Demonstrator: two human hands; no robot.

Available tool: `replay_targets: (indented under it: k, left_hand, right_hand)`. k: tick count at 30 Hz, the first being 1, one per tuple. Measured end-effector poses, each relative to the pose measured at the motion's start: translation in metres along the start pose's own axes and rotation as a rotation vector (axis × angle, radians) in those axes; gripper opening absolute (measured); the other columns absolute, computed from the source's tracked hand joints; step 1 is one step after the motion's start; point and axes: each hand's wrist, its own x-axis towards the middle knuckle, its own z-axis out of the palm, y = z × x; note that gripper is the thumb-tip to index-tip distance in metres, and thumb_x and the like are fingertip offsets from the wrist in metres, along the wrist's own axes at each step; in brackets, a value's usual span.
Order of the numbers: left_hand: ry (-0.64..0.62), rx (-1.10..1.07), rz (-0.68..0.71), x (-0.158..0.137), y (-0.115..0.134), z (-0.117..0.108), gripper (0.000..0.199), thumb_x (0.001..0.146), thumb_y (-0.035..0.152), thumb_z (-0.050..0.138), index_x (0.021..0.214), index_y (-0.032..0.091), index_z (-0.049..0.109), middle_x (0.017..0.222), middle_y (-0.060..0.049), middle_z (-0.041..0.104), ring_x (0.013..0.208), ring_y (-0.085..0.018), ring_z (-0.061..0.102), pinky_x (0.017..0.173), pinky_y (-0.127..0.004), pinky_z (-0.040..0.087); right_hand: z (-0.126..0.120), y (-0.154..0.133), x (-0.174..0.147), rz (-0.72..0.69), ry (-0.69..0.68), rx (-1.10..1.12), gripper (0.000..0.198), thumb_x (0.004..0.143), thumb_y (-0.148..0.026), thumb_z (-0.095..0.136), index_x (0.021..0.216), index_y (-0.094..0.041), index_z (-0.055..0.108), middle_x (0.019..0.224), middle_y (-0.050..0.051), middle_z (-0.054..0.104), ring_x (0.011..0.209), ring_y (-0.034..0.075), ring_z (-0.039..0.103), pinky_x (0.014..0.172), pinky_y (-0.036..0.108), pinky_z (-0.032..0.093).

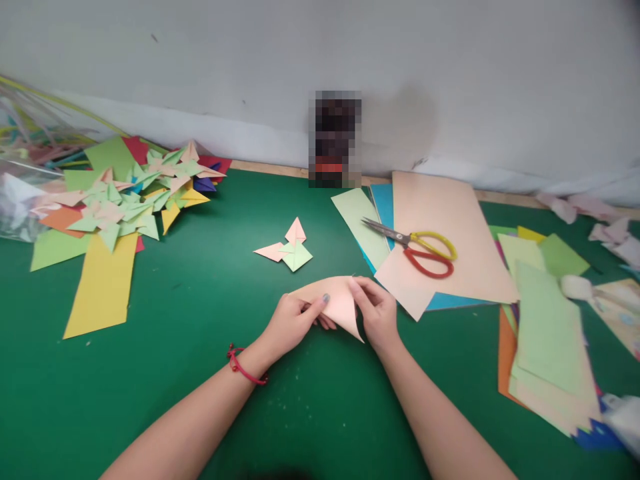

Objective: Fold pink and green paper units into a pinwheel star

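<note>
Fingers [373, 293] of both hands are gripping one pink sheet of paper [340, 300], which is curving between them, left of the scissors and nearer the person. On the left hand [293, 323], the thumb is pressing on top of the sheet while other fingers are showing beneath it. On the right hand [379, 317], the thumb and bent fingers are pinching the sheet's upper right corner; another corner is hanging free just beside that hand.

One pair of scissors [400, 237], with one yellow handle and one red, is lying on one large peach sheet [455, 207]. One smaller pink piece [407, 287] is sitting just under the handles, toward the person. Left of the scissors, I'm seeing one folded piece [295, 255] with three points: two pink, one green. It is resting just beyond the pink sheet and the gripping fingers, touching neither.

Far left of the scissors, one heap of folded stars [125, 207] is overlapping too much for me to count, and one yellow strip [103, 287] is sticking out of it. Right of the scissors, one stack of coloured paper [547, 340] is spreading out, with one white roll [576, 288] sitting beside it.
</note>
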Motion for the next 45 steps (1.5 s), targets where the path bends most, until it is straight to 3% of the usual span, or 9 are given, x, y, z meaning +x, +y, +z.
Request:
replay_targets:
  k: [5,11,13,19,38,45]
  left_hand:
    - [-0.002,-0.012,-0.003,0.0005,-0.0017,-0.0004,0.043,0.087,0.038,0.042,0.063,0.014,0.069,0.062,-0.005,0.070,0.059,-0.014,0.063,0.060,-0.022,0.048]
    - [0.167,0.017,0.006,0.0011,-0.0027,-0.0029,0.034,0.082,0.038,0.053,0.063,0.013,0.065,0.058,-0.004,0.066,0.051,-0.012,0.058,0.051,-0.021,0.043]
    - [0.199,0.073,0.004,0.0009,-0.0028,-0.0038,0.041,0.082,0.040,0.053,0.053,0.013,0.061,0.053,-0.004,0.064,0.050,-0.012,0.057,0.052,-0.021,0.041]
    - [0.187,0.205,0.005,0.0008,-0.0037,-0.0049,0.048,0.084,0.043,0.048,0.050,0.013,0.062,0.048,-0.003,0.061,0.048,-0.012,0.054,0.053,-0.022,0.038]
    - [0.169,0.188,0.011,0.0023,-0.0045,-0.0051,0.041,0.084,0.038,0.049,0.057,0.014,0.068,0.060,-0.003,0.068,0.055,-0.012,0.058,0.056,-0.021,0.040]
    - [0.144,0.168,0.011,0.0028,-0.0075,-0.0056,0.040,0.084,0.037,0.049,0.060,0.013,0.070,0.067,-0.005,0.071,0.061,-0.014,0.061,0.061,-0.022,0.043]
  right_hand:
    - [0.0017,0.0027,0.0002,0.030,0.024,0.022,0.021,0.078,-0.039,0.058,0.072,-0.020,0.064,0.060,-0.001,0.054,0.051,0.012,0.048,0.044,0.022,0.039]
    - [0.0019,0.0003,0.0004,0.053,0.014,0.045,0.020,0.078,-0.038,0.059,0.071,-0.019,0.063,0.050,-0.005,0.046,0.041,0.009,0.040,0.040,0.022,0.034]
    - [0.0018,-0.0001,0.0006,0.056,0.016,0.046,0.020,0.077,-0.038,0.059,0.071,-0.019,0.063,0.048,-0.005,0.045,0.040,0.009,0.040,0.040,0.022,0.033]
    - [0.0024,0.0012,0.0007,0.071,0.040,0.052,0.020,0.076,-0.038,0.061,0.070,-0.018,0.064,0.048,-0.005,0.047,0.039,0.008,0.039,0.039,0.022,0.033]
    - [0.0004,-0.0008,0.0028,0.095,-0.009,0.059,0.021,0.075,-0.036,0.062,0.077,-0.017,0.070,0.050,-0.004,0.052,0.041,0.007,0.041,0.040,0.021,0.033]
    - [0.0017,-0.0036,0.0036,0.127,0.030,0.047,0.023,0.072,-0.038,0.064,0.073,-0.016,0.070,0.044,-0.004,0.050,0.038,0.007,0.039,0.038,0.021,0.032]
